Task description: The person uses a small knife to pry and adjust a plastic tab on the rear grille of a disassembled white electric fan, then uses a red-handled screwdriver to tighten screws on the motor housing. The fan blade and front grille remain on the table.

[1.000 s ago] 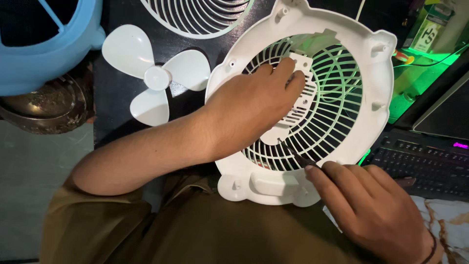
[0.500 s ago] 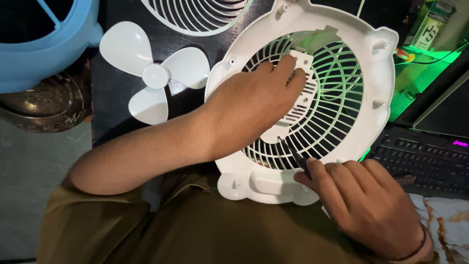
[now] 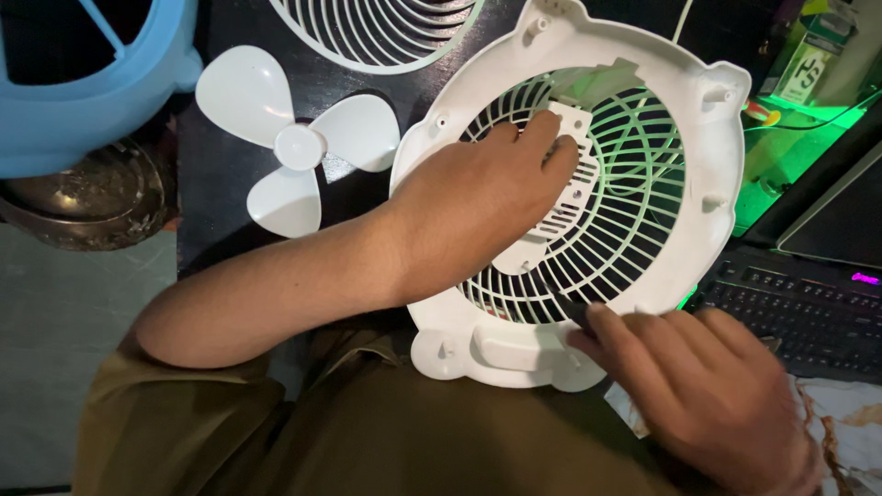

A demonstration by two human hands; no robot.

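Note:
A round white fan housing (image 3: 717,184) with a ribbed grille lies tilted in front of me on a dark table. My left hand (image 3: 478,211) lies across the grille's middle. Its fingers press on the slotted white centre plate (image 3: 574,197) and hold the housing still. My right hand (image 3: 698,386) sits at the housing's lower right rim, closed around a thin dark tool (image 3: 562,301). The tool's tip pokes into the lower ribs of the grille.
A white three-blade propeller (image 3: 299,147) lies left of the housing. A second white grille (image 3: 377,32) is at the top, a blue fan shell (image 3: 83,101) and a metal bowl (image 3: 83,202) at the left. A black keyboard (image 3: 799,312) and a green-lit box (image 3: 808,64) are on the right.
My right hand has shifted slightly along the lower rim with the tool's tip staying in the ribs. My left hand has stayed on the centre plate.

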